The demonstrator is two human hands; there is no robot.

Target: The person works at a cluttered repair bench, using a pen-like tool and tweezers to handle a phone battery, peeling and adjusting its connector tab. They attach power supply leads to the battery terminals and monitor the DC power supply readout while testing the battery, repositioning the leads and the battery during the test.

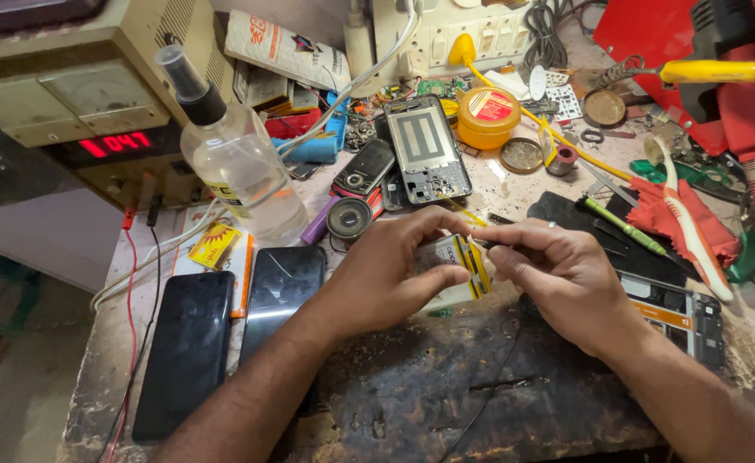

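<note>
Both hands meet mid-frame: left hand point(386, 279) cradles a small white-and-yellow battery point(456, 270) above the desk point(412, 403), right hand point(557, 274) pinching its edge. Looks light, stiff, puncture-prone; flat faces seem the safest hold.

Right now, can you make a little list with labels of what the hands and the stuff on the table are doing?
Left hand: holds a small white and yellow battery
Right hand: pinches the battery's top edge
Spray bottle: upright, clear, left of the hands
Dark phones: two lying flat, side by side
Opened phone: back off, behind the hands
Toothbrush: on a red cloth
Yellow tin: round, near the power strip
</note>
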